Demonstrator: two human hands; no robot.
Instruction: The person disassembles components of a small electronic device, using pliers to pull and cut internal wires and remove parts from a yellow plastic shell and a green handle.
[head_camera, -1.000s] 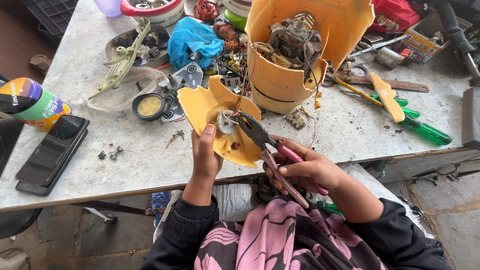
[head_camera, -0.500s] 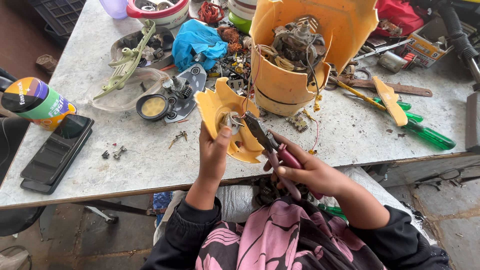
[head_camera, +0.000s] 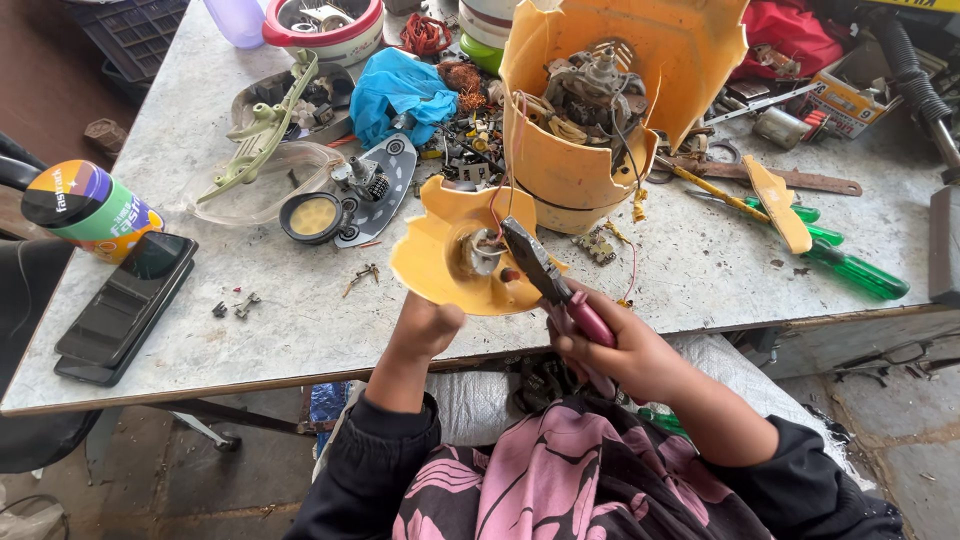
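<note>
- Yellow plastic base piece (head_camera: 440, 262) sits clamped in my left hand (head_camera: 425, 325).
- Pink-handled pliers (head_camera: 560, 290), gripped by my right hand (head_camera: 615, 350), touch its centre fitting (head_camera: 480, 250).

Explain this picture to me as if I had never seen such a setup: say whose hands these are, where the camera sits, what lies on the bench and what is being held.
There is no machine here: a person works with two bare hands, and the single camera is worn on the head, looking down at them. The left hand grips the lower edge of a yellow plastic cover, holding it over the bench edge. The right hand holds pink-handled pliers, whose dark nose reaches to the small metal part in the cover's middle. On the grey workbench behind stands a larger yellow housing with a motor and wires inside. To the right lie green-handled screwdrivers; farther back lies a blue cloth. At the left lie a dark phone and a colourful can, with loose screws and small parts scattered about.
</note>
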